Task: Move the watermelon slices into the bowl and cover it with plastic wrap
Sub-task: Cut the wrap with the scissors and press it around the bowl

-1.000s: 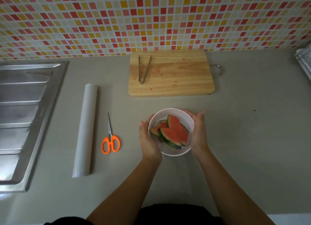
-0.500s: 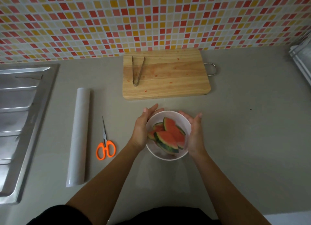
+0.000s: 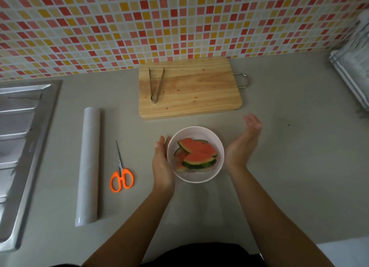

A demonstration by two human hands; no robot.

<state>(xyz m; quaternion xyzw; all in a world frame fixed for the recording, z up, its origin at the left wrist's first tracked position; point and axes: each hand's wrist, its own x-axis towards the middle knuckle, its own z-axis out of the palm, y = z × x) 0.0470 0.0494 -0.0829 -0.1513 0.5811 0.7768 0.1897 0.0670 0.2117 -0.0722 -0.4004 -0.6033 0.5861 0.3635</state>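
The left hand and right hand are bare, forearms uncovered, torso in black clothing.

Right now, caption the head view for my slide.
Left hand and right hand, both open, flank a white bowl of watermelon slices.

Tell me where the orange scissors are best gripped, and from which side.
Probably by the orange loop handles of the scissors, coming from above on the near side: they lie flat on the counter, loops toward the person, closed blades pointing away.
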